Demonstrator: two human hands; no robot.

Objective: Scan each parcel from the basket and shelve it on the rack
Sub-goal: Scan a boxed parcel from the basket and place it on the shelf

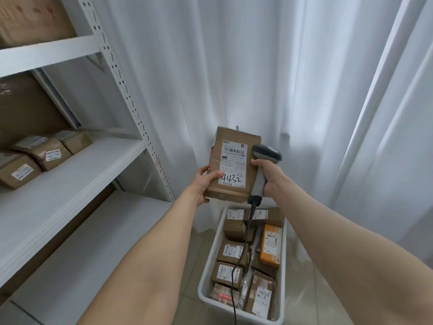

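My left hand grips the lower left edge of a brown cardboard parcel, held up above the basket with its white shipping label facing me; "4432" is handwritten on the label. My right hand holds the grey handle of a barcode scanner, whose dark head sits against the parcel's right edge beside the barcode. The scanner's black cable hangs down over the white basket on the floor, which holds several labelled brown parcels and an orange one.
A white metal rack stands at the left, with three small brown parcels on its middle shelf and larger cartons on the shelves above. White curtains hang behind the basket. The floor is tiled.
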